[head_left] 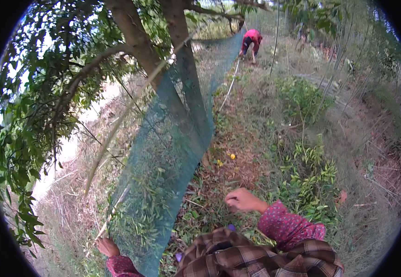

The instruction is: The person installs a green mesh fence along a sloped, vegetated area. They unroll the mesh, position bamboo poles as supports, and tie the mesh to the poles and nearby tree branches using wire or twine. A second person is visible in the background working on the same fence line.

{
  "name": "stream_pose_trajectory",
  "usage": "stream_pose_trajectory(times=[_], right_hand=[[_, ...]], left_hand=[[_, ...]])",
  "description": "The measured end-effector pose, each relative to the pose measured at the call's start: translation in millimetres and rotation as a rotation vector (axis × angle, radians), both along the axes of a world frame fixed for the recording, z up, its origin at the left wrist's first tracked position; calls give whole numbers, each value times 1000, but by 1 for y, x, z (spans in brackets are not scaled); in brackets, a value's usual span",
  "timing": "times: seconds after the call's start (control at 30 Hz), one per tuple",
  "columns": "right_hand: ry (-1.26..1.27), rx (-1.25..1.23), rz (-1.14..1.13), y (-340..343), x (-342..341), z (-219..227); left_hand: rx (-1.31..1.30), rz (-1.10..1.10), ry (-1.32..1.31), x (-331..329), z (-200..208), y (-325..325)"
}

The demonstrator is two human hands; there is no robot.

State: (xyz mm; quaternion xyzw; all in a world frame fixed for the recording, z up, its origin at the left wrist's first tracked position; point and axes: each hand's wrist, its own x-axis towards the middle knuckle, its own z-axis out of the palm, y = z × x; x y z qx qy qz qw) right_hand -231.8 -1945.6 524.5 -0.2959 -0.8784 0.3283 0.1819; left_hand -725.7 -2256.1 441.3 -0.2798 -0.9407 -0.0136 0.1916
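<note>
At the lower left, my left hand (108,248) is closed around the lower end of a pale wooden pole (112,213), beside the edge of a green mesh net (163,180). The net hangs in a long sheet from near my left hand up past the tree and away into the distance. My right hand (245,201) is raised in front of me over leafy ground, right of the net and apart from it. Its fingers are curled, and their inner side is hidden, so anything in them cannot be seen.
A forked tree trunk (138,39) rises behind the net, with low leafy branches at left. A long thin pole (131,101) slants across it. Yellow fruit (232,156) lies on the ground. Shrubs (308,161) grow at right. Farther off, a person in red (252,39) bends beside the net.
</note>
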Motion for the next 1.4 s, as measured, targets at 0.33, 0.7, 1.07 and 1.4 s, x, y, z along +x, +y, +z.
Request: stream_pose_trajectory(times=[0.33,0.7,1.07,1.4], right_hand=[[36,-375,-184,111,127,-22],[64,-251,-46,366,103,-30],[241,-224,98,568,11,53],[795,371,171,757,-159,194]], left_hand=[[-237,192,-112,90,-33,55],[-2,-49,409,101,-78,256],[538,-140,141,149,-25,464],[772,194,39,240,17,583]])
